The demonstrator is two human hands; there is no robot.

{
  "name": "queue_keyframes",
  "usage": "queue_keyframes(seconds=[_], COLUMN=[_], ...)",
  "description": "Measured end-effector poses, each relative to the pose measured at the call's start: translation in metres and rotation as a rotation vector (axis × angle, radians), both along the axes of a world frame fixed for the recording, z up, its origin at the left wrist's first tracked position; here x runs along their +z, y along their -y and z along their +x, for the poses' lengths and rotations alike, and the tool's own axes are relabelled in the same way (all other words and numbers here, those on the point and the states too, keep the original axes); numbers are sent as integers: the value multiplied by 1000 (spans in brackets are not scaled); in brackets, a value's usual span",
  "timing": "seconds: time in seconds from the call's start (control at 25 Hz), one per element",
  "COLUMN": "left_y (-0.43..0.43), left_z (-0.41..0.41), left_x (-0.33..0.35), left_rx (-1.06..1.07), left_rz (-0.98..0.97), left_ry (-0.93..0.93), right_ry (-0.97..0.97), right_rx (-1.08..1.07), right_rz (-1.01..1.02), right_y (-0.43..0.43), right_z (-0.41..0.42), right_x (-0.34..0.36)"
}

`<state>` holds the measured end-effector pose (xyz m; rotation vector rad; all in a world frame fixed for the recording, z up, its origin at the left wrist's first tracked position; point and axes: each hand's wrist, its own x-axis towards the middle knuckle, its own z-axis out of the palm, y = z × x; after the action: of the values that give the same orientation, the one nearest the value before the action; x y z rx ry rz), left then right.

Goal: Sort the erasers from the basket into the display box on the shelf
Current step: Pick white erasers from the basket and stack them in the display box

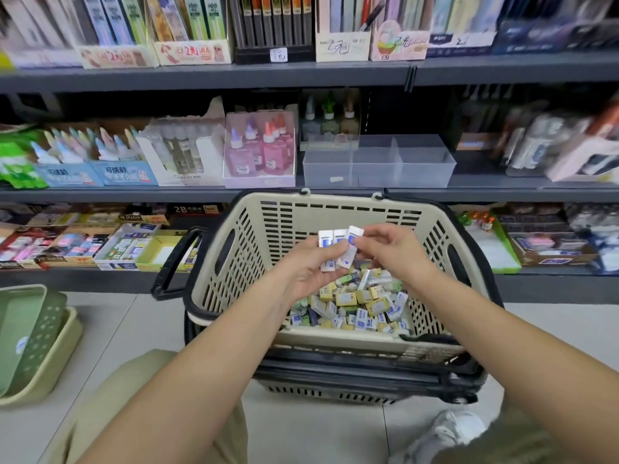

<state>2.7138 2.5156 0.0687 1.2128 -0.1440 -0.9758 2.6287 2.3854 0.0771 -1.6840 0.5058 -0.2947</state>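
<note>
Head view: the left hand [310, 267] curls its fingers round a row of white erasers [330, 244] above the basket [268, 229]. The right hand [392, 254] pinches the rightmost eraser [352, 244] of that row. A pile [361, 306] of erasers covers the basket's floor. The clear box [425, 162] stands at the front edge of the shelf [201, 195], with a lone eraser [336, 179] in its left front corner.

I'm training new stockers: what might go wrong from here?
Three white erasers sit fanned between the left hand and right hand; one may slip back into the basket. The pile mixes yellow, green and white kinds, so a wrong kind could land in a compartment of the clear display box.
</note>
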Motion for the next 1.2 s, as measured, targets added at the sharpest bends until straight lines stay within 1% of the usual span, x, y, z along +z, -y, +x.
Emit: queue_keyframes(seconds=[0.08, 0.16, 0.24, 0.36, 0.44, 0.48, 0.6, 0.64, 0.84, 0.92, 1.04, 1.2], left_y=[9, 13, 17, 26, 30, 31, 27, 26, 25, 28, 27, 23], left_z=[10, 30, 57, 101, 131, 144, 179, 187, 213, 217, 218, 218], left_x=[3, 9, 20, 37, 41, 40, 29, 25, 9, 6, 1, -4], left_rx=[43, 130, 199, 239, 275, 298, 323, 318, 297, 278, 241, 247], left_rz=[36, 66, 68, 84, 94, 94, 95, 99, 119, 122, 132, 61], left_ry=[34, 94, 140, 196, 220, 221, 224, 229, 240, 254, 285, 246], right_ry=[-1, 43, 80, 110, 128, 129, 45, 18, -136, -233, -376, -406], right_rx=[-3, -16, -64, -167, -196, -198, -139, -115, 10, 106, 248, 333], right_rz=[18, -24, -56, -54, -119, -185, -472, -534, -706, -729, -689, -578], right_y=[14, 27, 40, 60, 74, 80, 91, 93, 96, 96, 94, 94], right_z=[11, 33, 67, 126, 164, 180, 223, 234, 275, 284, 291, 289], right_x=[3, 12, 24, 37, 39, 39, 37, 34, 20, 17, 16, 17])
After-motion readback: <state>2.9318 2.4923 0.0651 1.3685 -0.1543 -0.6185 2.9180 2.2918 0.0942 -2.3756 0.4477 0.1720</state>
